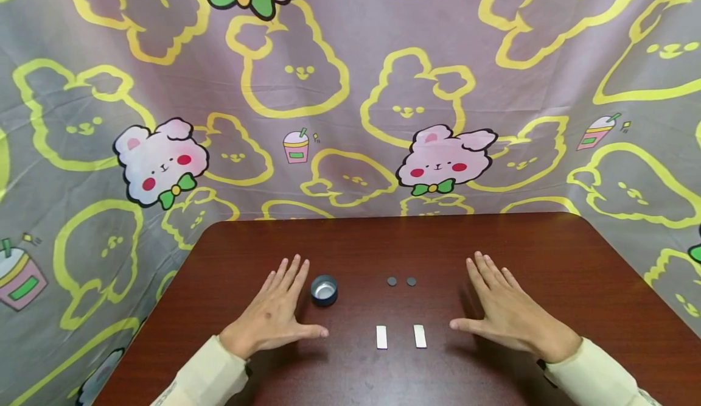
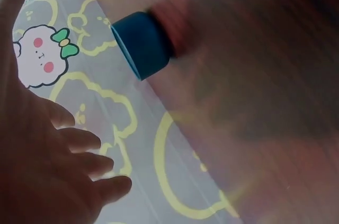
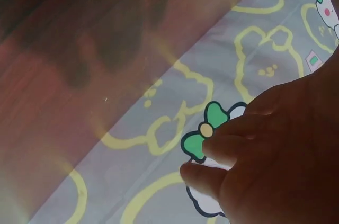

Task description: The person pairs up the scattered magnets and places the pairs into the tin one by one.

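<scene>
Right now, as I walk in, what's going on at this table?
A person holds both hands over the table, gripping nothing. The left hand is beside a small, dark blue round container. The right hand is on the other side, its thumb pointing toward two white strips. Two dark discs lie farther from the person than the strips.

The cup (image 1: 324, 293), dark blue outside and silvery within, stands upright, mouth up. To the cup's right, two dark grey discs (image 1: 392, 282) lie side by side, apart; nearer the person, also right of the cup, two white strips (image 1: 381, 337) lie flat, apart.
</scene>
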The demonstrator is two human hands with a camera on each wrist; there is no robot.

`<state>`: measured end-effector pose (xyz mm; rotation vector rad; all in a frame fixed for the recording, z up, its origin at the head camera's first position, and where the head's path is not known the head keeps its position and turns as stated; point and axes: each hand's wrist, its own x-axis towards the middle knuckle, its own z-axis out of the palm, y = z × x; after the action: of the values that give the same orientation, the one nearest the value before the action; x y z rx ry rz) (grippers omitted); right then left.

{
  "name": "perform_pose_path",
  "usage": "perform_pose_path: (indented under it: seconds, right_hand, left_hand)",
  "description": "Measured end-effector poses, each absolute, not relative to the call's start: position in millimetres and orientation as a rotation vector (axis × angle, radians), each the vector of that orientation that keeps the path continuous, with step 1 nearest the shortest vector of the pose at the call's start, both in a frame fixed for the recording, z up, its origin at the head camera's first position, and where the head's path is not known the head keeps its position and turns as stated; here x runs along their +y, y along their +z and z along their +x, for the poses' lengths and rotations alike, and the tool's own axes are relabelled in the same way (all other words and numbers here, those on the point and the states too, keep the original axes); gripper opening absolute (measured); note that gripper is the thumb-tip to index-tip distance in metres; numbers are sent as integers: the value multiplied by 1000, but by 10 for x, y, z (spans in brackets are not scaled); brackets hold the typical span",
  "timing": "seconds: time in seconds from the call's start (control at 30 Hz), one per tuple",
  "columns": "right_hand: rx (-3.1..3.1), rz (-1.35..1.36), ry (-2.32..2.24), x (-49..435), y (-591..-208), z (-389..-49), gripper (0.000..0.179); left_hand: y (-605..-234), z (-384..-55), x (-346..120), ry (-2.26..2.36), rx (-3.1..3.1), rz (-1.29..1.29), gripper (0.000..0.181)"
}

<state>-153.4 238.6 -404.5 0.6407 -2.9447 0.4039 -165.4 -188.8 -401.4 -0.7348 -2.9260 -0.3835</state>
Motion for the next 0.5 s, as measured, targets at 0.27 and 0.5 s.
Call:
perform_pose_path:
  seconds: [0.27,0.5]
  right_hand:
    - [-2928,742,473,2339,-4079,-1517,109]
    - [-2931,787,552,2291,-4098,-1505,107]
  left_hand:
    - [-4065,-1678,-1853,-637,-2924,-786,121]
    - [-4079,-1656,-1769,-837,-2888,-807,117]
